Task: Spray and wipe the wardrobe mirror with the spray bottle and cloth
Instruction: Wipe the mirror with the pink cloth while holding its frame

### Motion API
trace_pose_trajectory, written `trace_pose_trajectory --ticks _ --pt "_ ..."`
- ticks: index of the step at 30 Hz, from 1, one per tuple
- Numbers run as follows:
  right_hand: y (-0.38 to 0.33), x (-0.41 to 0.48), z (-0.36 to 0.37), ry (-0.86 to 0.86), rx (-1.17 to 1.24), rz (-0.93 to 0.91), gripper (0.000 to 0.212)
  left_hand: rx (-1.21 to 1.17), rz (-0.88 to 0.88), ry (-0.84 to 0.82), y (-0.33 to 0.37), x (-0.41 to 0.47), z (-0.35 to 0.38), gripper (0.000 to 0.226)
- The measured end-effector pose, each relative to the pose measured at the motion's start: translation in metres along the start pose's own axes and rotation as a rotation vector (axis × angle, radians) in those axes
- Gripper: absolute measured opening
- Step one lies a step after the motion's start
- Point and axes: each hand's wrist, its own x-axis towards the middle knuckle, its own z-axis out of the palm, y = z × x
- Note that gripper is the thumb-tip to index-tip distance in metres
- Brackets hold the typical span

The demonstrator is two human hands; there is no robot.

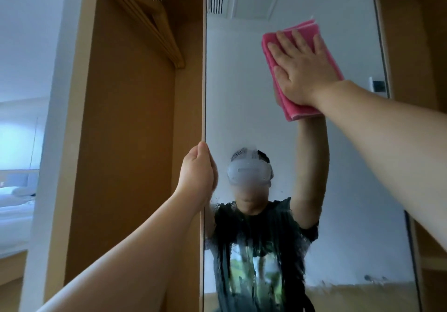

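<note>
We press flat right hand [301, 69] on cloth [302, 103], wiping mirror [242, 82] top; left hand [197, 173] grips door edge; lower streaks [254, 251] remain.

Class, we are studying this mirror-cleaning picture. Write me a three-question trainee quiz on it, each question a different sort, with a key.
1. True or false: the right hand presses the folded pink cloth flat against the tall wardrobe mirror.
2. Multiple choice: the left hand grips (A) a spray bottle, (B) the mirror door's left edge, (C) the wooden hangers.
3. Fill in: streaky wet film shows mostly on the mirror's ____ part.

Key: 1 true; 2 B; 3 lower.
</note>
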Motion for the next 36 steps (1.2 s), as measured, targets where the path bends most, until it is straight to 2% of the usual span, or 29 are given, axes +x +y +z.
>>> trace_pose_trajectory --ticks 4,13,17,22,28,36 --pt "-0.006 -0.009 0.004 -0.001 0.025 -0.01 0.069 -0.154 -0.088 -0.018 -0.002 -0.001 -0.002 0.039" --pt "-0.028 -0.055 0.007 -0.02 0.03 -0.058 0.065 -0.113 -0.047 0.018 0.003 -0.007 -0.002 0.038" --pt "-0.04 -0.08 0.009 -0.04 0.033 -0.062 0.064 -0.114 -0.058 -0.018 0.005 -0.008 -0.003 0.037" --pt "-0.06 -0.121 0.017 -0.033 0.02 -0.129 0.062 -0.111 -0.082 -0.05 0.006 -0.008 -0.003 0.036" --pt "-0.085 -0.17 0.035 0.016 0.019 -0.215 0.06 -0.076 -0.06 -0.015 0.003 -0.007 -0.002 0.039" --pt "-0.087 -0.17 0.036 0.005 0.035 -0.279 0.059 -0.051 -0.032 -0.026 0.003 -0.01 -0.002 0.039"
